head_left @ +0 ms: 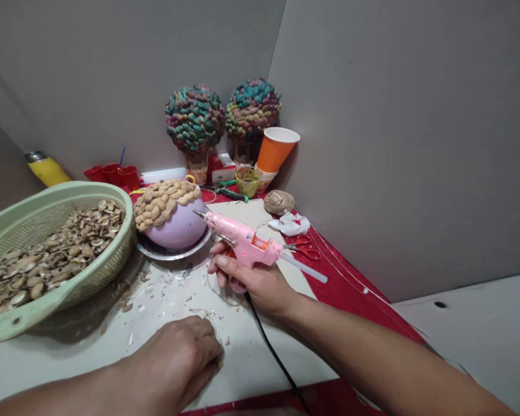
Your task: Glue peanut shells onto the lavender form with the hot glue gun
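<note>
My right hand (264,286) grips a pink hot glue gun (242,234) by its handle, a clear glue stick (307,268) jutting from its rear. The nozzle points left, close to a lilac balloon (177,225) partly covered with rows of peanut shells (160,202). That balloon rests in a shallow metal dish (173,252). Lower down, my left hand (179,358) lies on the white board (251,358) with its fingers curled under; whatever they may hold is hidden. A black cord (268,344) runs from the gun toward the front edge.
At left stands a green colander (125,231) of peanut shells (47,257). Two coloured shell-covered balls (195,118) on stands, an orange paper cup (275,151), and red cups (112,173) line the back. Twine (278,202) and red-handled scissors (307,248) lie right. Shell bits litter the board.
</note>
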`<state>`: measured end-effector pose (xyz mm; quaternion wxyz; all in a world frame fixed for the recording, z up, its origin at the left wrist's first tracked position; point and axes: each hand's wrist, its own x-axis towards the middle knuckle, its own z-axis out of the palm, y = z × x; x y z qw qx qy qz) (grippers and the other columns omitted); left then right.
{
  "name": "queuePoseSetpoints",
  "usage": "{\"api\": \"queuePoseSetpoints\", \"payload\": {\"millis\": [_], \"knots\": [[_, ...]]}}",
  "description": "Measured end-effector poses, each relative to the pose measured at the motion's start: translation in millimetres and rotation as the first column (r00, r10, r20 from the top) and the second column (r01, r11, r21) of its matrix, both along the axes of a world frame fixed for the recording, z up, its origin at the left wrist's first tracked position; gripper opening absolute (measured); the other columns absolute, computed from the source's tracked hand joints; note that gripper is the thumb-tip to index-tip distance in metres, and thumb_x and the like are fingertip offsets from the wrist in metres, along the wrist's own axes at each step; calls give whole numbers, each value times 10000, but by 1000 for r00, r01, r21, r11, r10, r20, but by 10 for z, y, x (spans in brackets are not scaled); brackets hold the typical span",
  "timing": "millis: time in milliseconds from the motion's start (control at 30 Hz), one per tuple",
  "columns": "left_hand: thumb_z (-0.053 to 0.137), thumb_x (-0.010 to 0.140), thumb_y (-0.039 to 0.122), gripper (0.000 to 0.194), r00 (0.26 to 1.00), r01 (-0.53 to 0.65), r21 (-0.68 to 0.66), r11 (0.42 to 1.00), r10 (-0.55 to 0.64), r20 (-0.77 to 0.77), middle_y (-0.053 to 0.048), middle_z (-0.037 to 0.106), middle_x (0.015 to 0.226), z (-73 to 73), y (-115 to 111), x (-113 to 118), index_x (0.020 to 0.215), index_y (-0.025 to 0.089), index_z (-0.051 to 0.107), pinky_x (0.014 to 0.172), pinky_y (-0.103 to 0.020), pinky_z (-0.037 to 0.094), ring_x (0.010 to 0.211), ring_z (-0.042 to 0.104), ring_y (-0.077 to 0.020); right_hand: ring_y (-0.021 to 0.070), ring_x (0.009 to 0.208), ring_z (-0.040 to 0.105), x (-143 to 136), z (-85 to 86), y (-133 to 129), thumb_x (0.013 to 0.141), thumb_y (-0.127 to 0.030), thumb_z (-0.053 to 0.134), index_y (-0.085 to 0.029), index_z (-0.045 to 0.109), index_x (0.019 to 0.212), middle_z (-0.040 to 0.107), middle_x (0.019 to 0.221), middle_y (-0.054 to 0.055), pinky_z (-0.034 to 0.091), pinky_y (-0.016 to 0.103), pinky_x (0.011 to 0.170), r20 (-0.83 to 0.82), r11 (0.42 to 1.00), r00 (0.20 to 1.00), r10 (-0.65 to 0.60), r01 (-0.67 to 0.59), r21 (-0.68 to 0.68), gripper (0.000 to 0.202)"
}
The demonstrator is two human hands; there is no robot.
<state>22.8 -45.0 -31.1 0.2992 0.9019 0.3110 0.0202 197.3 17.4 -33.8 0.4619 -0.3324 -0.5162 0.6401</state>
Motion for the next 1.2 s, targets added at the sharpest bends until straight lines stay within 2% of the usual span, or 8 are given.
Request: {"api": "queuePoseSetpoints", "payload": {"millis": [133, 167, 233, 333, 500, 767, 933, 1200], "knots": [[576, 823, 199, 116, 972, -110, -239, 965, 155, 179, -59, 633, 739, -19, 3, -10, 733, 176, 645, 633, -262, 413, 684, 553, -175, 104, 574, 553, -2, -3, -7, 760, -570, 691, -180, 579, 939, 649, 773, 14, 347, 221, 499, 32, 1000, 999, -8, 8, -20, 444], [620, 802, 252, 120, 940, -168, -385, 907, 266, 215, -42, 610, 707, -15, 20, -23, 718, 173, 649, 591, -252, 391, 634, 521, -155, 107, 577, 551, -3, -8, -9, 755, -577, 695, -180, 578, 944, 650, 777, 19, 337, 219, 492, 33, 1000, 999, -13, 14, -24, 455], [714, 735, 363, 215, 828, -246, -685, 686, 517, 220, -5, 563, 646, 9, 78, -60, 697, 160, 653, 519, -225, 326, 538, 431, -105, 111, 583, 548, -7, -21, -16, 751, -580, 703, -181, 575, 952, 646, 779, 25, 321, 213, 480, 29, 999, 999, -18, 19, -29, 465], [817, 620, 414, 330, 631, -128, -914, 386, 743, 226, 23, 536, 584, 73, 201, -131, 698, 139, 652, 506, -210, 304, 490, 387, -73, 108, 578, 529, -6, -29, -52, 766, -576, 697, -186, 571, 963, 618, 755, 13, 322, 212, 485, 40, 1000, 999, 9, -9, 4, 455], [793, 698, 313, 268, 506, 155, -957, 247, 812, 291, 19, 496, 560, 116, 325, -196, 671, 120, 609, 523, -210, 302, 507, 414, -78, 115, 565, 465, 3, -2, -145, 758, -612, 683, -183, 597, 964, 522, 659, -18, 380, 247, 542, 176, 995, 983, 47, -61, 78, 483], [789, 717, 248, 217, 441, 178, -959, 221, 853, 279, 3, 518, 596, 43, 300, -182, 740, 70, 668, 542, -185, 324, 526, 457, -64, 144, 607, 443, -32, 57, -178, 836, -440, 605, -192, 577, 779, 510, 701, 11, 380, 269, 552, 374, 914, 928, 1, -153, 376, 256], [760, 751, 265, 213, 388, 203, -958, 203, 882, 269, -21, 582, 603, 33, 306, -179, 705, 94, 643, 535, -205, 384, 508, 510, -80, 136, 605, 464, -27, 30, -178, 842, -478, 609, -182, 573, 781, 516, 696, 6, 392, 257, 561, 318, 948, 947, 50, -145, 282, 305], [833, 677, 280, 273, 197, -122, -868, 481, 869, 454, -9, 682, 662, 46, 276, -111, 836, 148, 655, 600, -220, 461, 594, 598, -109, 68, 446, 368, -82, -69, -79, 712, -641, 705, -166, 551, 855, 505, 546, -47, 224, 180, 416, 42, 996, 999, 16, -12, -83, 519]]}}
